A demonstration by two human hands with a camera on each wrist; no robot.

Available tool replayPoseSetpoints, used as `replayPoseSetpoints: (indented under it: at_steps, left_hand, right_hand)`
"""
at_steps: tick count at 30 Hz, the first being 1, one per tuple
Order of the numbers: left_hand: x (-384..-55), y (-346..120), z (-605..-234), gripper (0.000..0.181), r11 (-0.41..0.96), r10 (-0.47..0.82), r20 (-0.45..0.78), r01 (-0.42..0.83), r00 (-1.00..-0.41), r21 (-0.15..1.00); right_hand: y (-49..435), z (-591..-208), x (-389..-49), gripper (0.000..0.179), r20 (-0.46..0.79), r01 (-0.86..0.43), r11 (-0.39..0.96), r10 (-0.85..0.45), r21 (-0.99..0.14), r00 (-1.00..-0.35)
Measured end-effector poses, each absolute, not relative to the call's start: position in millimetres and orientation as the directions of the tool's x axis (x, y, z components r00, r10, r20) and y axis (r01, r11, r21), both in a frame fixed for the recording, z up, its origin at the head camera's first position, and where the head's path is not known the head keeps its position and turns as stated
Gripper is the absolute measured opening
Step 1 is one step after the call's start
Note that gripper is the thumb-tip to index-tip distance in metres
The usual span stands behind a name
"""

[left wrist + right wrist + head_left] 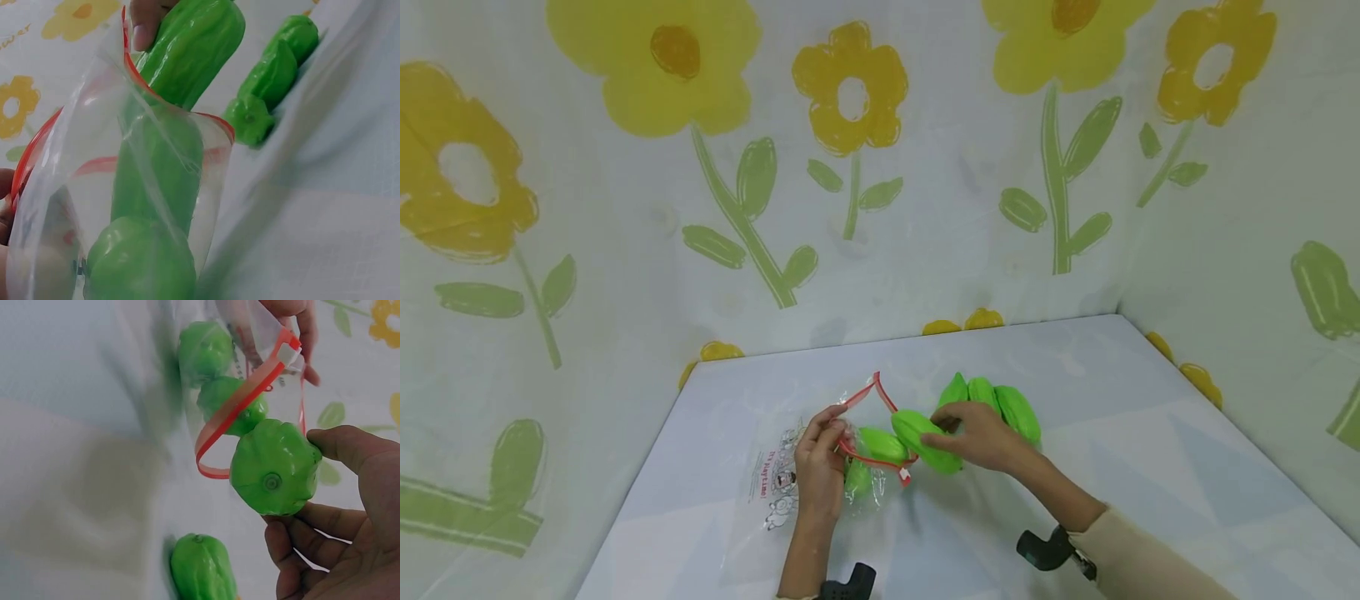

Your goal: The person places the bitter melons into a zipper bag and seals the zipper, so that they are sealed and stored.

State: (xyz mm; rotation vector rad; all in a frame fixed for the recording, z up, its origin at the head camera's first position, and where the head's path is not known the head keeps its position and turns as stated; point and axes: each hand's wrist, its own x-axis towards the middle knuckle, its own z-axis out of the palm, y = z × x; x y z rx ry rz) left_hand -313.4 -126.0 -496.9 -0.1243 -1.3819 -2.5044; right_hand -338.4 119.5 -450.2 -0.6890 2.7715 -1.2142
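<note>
A clear plastic zip bag (760,483) with a red zip rim and printed cartoon figures has its mouth spread open. My left hand (822,467) grips the bag's rim on the left side. My right hand (977,435) holds a green ribbed fruit, looking like a plastic papaya (925,442), between thumb and fingers. One end of it is at the bag's mouth. Inside the bag are two similar green papayas; the upper one (882,446) and the lower one (857,481) show through the plastic. In the right wrist view, the held papaya (275,469) shows its round stem end.
Several more green papayas (1017,414) lie side by side on the white table (1112,483), just beyond my right hand. Cloth walls (925,250) with printed yellow flowers enclose the table's back and sides. A white zip slider (905,476) sits at the bag's near corner.
</note>
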Motion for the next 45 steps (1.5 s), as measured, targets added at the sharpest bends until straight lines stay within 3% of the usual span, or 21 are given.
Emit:
replayPoseSetpoints:
  at_steps: [22, 45]
  left_hand:
    - [-315, -126, -499, 0.033, -0.524, -0.19, 0.217, 0.286, -0.958, 0.802]
    - [-315, -124, -498, 0.03, -0.519, -0.194, 0.203, 0.276, -0.96, 0.809]
  right_hand:
    - [101, -450, -342, 0.036, 0.112, -0.368, 0.573, -0.431, -0.732, -0.895]
    - [84, -464, -355, 0.035, 0.157, -0.325, 0.597, -0.315, -0.733, -0.936]
